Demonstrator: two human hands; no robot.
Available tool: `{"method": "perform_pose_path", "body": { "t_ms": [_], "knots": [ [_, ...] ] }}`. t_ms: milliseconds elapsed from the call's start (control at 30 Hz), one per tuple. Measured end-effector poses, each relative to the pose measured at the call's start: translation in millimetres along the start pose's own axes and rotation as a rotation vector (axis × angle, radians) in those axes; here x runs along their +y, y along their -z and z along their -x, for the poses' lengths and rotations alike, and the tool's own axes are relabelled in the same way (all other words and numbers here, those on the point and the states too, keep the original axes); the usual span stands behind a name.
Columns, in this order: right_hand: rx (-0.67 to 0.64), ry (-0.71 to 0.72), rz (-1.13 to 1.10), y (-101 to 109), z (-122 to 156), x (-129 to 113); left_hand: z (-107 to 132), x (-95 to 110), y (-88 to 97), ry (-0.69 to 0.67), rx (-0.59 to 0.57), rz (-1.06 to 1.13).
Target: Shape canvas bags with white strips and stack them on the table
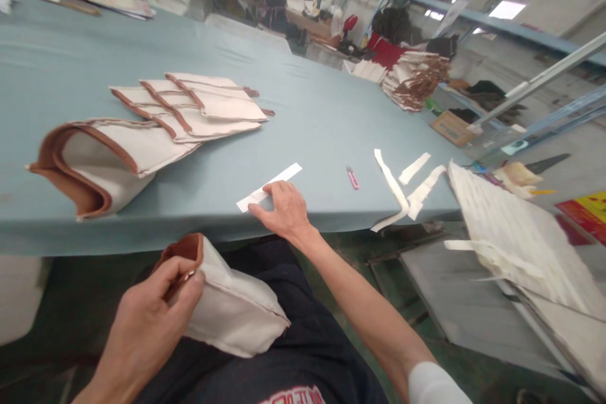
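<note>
Low at 7 o'clock, the left hand [146, 315] has its fingers pinched shut on the brown edge of a cream cloth [237, 319] over the lap. Just beyond, the right hand [284, 211] lies flat and open, fingertips pressing a white strip [279, 180] at the bench [322, 113] edge. A pink cutter [352, 177] sits at the strip's 3 o'clock, and a fanned pile [199, 110] at its 10 o'clock.

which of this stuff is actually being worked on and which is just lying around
In hand:
- trimmed cream piece, held by the left hand over the lap
- white strip at the table edge, under the right hand

Lying about, untouched:
- fanned stack of similar pieces
- folded bundle
- pink cutter
- loose cream strips
</note>
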State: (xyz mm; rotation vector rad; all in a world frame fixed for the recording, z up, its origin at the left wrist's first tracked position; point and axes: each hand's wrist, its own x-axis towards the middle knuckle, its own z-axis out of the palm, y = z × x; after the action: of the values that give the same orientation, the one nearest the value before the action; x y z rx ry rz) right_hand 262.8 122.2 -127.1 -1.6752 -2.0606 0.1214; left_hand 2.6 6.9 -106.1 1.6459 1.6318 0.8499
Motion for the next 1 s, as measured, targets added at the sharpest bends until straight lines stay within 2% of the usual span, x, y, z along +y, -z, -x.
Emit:
{"method": "perform_pose_path", "body": {
  "t_ms": [100,200,333,533,767,1000],
  "knots": [
    [-0.024,0.078,0.001,0,10,1,-2,-2,-5.5,-0.083,0.103,-0.055],
    [-0.06,0.158,-0.008,-5,12,0,-6,3,-9.0,-0.153,0.155,-0.043],
    [-0.086,0.214,-0.018,-16,0,3,-5,10,-8.7,-0.211,0.134,0.013],
    [-0.088,0.267,-0.061,-18,1,14,5,13,-5.8,-0.176,0.066,0.069],
    [-0.073,0.227,-0.147,-20,3,18,2,13,-9.1,-0.159,0.164,-0.06],
    [-0.041,0.074,-0.352,-21,-5,8,6,19,-6.0,-0.082,0.237,-0.153]
  ]
}}
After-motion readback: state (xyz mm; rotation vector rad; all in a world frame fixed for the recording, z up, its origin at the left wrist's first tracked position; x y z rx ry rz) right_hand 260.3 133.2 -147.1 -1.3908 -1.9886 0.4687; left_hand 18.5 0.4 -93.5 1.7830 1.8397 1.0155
